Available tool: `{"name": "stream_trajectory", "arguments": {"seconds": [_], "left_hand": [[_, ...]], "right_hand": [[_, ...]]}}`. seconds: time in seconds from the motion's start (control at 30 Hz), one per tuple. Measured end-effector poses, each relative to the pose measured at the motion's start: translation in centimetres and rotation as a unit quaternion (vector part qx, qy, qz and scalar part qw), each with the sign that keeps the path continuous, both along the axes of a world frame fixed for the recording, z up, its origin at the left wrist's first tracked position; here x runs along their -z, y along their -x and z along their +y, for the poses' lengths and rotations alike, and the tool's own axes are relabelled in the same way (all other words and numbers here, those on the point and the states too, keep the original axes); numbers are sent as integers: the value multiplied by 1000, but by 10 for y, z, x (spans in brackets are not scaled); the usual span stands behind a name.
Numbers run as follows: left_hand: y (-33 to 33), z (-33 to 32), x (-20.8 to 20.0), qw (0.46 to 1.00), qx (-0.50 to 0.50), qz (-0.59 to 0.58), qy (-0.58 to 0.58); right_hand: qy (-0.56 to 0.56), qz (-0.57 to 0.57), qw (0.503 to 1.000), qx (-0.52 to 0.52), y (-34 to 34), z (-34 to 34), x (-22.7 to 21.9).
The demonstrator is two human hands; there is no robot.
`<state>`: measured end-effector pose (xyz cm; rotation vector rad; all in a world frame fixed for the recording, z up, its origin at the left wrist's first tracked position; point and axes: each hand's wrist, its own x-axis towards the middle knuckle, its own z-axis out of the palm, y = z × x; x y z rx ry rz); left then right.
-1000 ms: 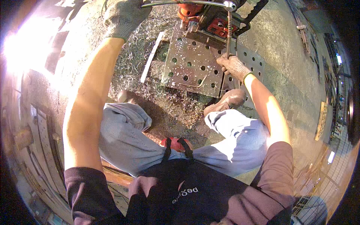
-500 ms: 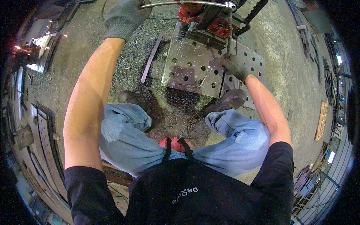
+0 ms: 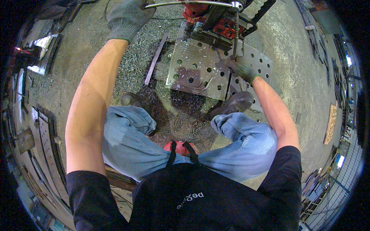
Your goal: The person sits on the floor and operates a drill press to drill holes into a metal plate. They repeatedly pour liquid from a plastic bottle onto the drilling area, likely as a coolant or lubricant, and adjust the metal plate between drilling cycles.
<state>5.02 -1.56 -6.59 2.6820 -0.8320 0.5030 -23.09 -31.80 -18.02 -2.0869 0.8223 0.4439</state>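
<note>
A red and black drilling machine stands on a steel plate full of round holes, lying on the floor ahead of my knees. My left hand, in a grey glove, is closed around the end of a long metal lever bar that runs across the top of the machine. My right hand, also gloved, rests on the plate and grips the lower end of a thin upright rod coming down from the machine. I sit with jeans-clad knees apart, boots against the plate's near edge.
Metal shavings cover the floor around the plate. A narrow flat bar lies left of the plate. More perforated plates are stacked at the left. Sparks glow at the far left. Racks and fencing line the right side.
The bright flare at the left has faded to a small glow. My right hand has slid slightly down the plate along the rod. My left hand stays on the lever bar.
</note>
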Motion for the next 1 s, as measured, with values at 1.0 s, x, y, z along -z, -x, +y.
{"name": "stream_trajectory", "arguments": {"seconds": [1.0], "left_hand": [[0, -15, 15, 999, 4, -49, 16]], "right_hand": [[-45, -10, 998, 53, 11, -20, 21]]}}
